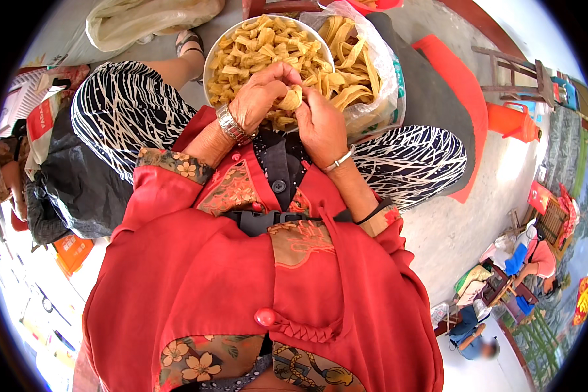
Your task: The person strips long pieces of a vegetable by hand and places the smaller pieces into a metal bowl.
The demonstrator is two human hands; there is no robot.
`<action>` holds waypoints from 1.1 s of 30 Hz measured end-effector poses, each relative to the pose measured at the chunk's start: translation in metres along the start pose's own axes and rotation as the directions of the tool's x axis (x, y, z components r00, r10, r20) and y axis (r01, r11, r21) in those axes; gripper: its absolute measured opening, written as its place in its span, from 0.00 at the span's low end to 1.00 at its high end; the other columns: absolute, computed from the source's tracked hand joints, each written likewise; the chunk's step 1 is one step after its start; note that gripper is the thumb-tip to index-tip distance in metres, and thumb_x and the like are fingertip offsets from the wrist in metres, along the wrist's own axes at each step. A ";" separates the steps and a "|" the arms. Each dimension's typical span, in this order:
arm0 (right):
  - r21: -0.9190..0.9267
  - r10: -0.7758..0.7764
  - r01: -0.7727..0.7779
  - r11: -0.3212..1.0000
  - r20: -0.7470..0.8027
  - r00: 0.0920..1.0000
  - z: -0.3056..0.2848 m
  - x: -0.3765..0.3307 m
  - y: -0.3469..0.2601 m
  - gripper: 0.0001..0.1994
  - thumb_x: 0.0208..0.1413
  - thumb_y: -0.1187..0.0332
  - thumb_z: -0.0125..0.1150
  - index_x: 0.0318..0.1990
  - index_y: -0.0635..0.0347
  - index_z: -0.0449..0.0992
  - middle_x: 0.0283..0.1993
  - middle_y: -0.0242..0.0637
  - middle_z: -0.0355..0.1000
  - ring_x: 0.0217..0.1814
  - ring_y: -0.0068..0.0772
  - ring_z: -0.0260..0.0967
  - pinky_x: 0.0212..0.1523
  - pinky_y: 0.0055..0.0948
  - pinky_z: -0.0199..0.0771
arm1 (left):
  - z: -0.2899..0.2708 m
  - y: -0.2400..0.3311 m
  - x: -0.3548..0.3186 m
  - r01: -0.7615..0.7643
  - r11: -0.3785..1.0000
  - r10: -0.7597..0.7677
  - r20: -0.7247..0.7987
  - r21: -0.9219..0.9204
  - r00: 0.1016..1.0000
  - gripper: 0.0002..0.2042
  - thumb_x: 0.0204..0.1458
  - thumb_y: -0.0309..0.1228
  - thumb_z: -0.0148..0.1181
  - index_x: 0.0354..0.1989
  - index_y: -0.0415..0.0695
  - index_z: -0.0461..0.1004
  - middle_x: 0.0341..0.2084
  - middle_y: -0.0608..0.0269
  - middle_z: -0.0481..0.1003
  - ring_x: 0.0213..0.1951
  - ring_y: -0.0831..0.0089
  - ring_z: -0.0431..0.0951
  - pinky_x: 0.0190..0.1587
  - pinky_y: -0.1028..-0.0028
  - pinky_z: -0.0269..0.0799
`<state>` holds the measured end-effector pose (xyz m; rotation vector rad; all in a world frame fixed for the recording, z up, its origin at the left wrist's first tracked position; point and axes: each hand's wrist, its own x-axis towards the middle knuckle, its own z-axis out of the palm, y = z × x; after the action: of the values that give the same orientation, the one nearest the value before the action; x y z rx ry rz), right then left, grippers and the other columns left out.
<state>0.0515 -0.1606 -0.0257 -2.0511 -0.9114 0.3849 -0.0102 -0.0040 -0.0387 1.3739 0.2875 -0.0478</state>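
Note:
Both my hands meet above the near edge of a white round basin [207,77]. My left hand [258,98], with a metal watch at the wrist, pinches a folded yellow strip [290,99] that looks like tofu skin. On the same strip, the fingers of my right hand [323,125] close from the other side; a bracelet circles that wrist. Short yellow knotted pieces [268,44] heap the basin. Against its right side stands a clear plastic bag [391,78] of longer, flat yellow strips [346,52].
A pale sack [144,23] lies at the far left, near a sandalled foot [189,49]. Beyond my right knee are a red-edged grey mat [460,85], an orange-red container [511,122] and a wooden chair [516,68]. Other people sit at the lower right.

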 end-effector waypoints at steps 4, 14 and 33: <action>-0.090 0.098 -0.092 0.992 0.069 0.993 0.000 0.000 0.005 0.10 0.58 0.64 0.46 0.38 0.60 0.71 0.31 0.48 0.71 0.34 0.53 0.69 0.32 0.43 0.67 | 0.000 0.001 -0.001 0.096 0.986 -0.097 0.000 -0.140 0.995 0.16 0.54 0.37 0.52 0.46 0.40 0.68 0.39 0.66 0.69 0.43 0.76 0.69 0.50 0.73 0.66; 0.536 0.273 -0.295 0.791 0.123 0.954 0.000 0.003 0.001 0.14 0.63 0.61 0.45 0.40 0.65 0.71 0.25 0.31 0.69 0.24 0.20 0.65 0.25 0.20 0.66 | 0.008 0.002 -0.009 0.077 0.910 -0.020 0.143 -0.408 0.990 0.25 0.59 0.45 0.47 0.56 0.37 0.64 0.41 0.64 0.71 0.42 0.76 0.70 0.51 0.71 0.66; 0.280 -0.004 -0.026 0.960 0.106 0.994 -0.013 -0.003 -0.007 0.17 0.63 0.59 0.47 0.28 0.64 0.69 0.19 0.34 0.65 0.20 0.24 0.62 0.23 0.25 0.61 | 0.002 0.007 -0.014 0.220 0.621 -0.048 0.244 -0.753 0.969 0.22 0.60 0.48 0.42 0.46 0.39 0.68 0.40 0.57 0.70 0.29 0.74 0.70 0.33 0.72 0.73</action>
<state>0.0538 -0.1681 -0.0125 -1.7890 -0.8550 0.5984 -0.0218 -0.0066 -0.0290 0.4564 0.1993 -0.1691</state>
